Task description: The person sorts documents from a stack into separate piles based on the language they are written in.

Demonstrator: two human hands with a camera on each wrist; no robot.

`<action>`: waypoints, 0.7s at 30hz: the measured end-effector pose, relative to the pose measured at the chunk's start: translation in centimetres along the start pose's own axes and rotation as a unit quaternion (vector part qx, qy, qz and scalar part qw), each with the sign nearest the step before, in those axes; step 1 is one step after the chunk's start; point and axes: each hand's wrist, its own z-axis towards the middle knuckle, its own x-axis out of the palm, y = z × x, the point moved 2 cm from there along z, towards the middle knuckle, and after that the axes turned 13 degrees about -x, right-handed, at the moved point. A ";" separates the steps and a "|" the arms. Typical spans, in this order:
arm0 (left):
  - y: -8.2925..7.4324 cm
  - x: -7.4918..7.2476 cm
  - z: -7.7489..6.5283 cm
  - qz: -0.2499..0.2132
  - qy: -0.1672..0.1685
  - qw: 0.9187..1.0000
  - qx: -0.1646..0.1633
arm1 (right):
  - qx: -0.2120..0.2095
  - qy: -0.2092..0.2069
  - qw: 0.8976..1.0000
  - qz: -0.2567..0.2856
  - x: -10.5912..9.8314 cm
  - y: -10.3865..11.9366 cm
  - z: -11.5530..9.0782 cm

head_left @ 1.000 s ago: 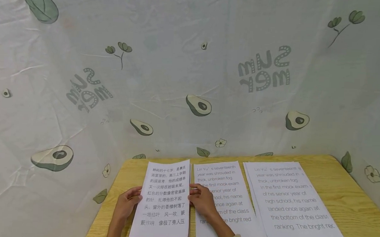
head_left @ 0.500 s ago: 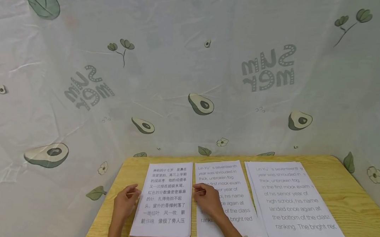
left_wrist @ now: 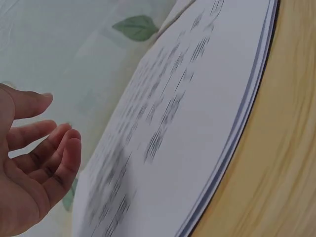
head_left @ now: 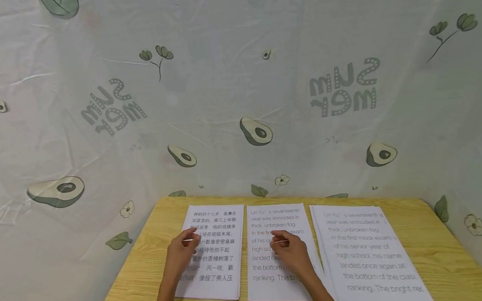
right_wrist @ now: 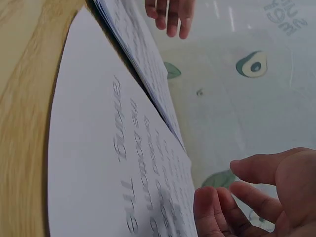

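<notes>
A stack of Chinese-printed paper (head_left: pixel 221 241) lies at the left of the table. My left hand (head_left: pixel 181 252) hovers over its left side, with nothing in its loosely bent fingers; the left wrist view shows this hand (left_wrist: pixel 42 163) apart from the page. To the stack's right lies an English-printed sheet (head_left: pixel 273 286). Over that sheet is my right hand (head_left: pixel 292 251), fingers relaxed and holding nothing. The right wrist view shows this hand (right_wrist: pixel 256 197) raised over the page, thumb and fingers apart. Both hands cover some of the printed lines.
Further right lies a pile of English-printed sheets (head_left: pixel 385 276), slightly fanned at its left edge. Everything rests on a wood-grain table (head_left: pixel 434 248). Behind and beside the table hangs a pale curtain (head_left: pixel 210 122) with avocado and leaf prints.
One second ago both hands held the left stack's side edges. They let go, the top sheet settled flat, and both hands rose and shifted right, the right one over the middle sheet.
</notes>
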 end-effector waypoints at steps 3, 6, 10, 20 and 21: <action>-0.6 1.9 -0.2 0.001 0.016 1.000 0.008 | 0.006 -0.003 1.000 -0.019 -1.6 -0.6 -0.1; -1.3 3.7 -0.5 0.001 0.028 0.999 0.017 | 0.007 -0.005 0.999 -0.037 -3.3 -1.1 -0.2; -2.1 6.0 -1.1 -0.008 0.051 0.998 0.032 | 0.008 -0.010 0.999 -0.053 -5.3 -1.9 -0.5; -3.1 10.9 -1.9 -0.006 0.085 0.996 0.040 | 0.001 -0.026 0.996 -0.088 -8.5 -4.4 -1.3; -3.3 11.3 -2.0 -0.007 0.086 0.995 0.041 | 0.003 -0.028 0.995 -0.091 -8.7 -4.6 -1.4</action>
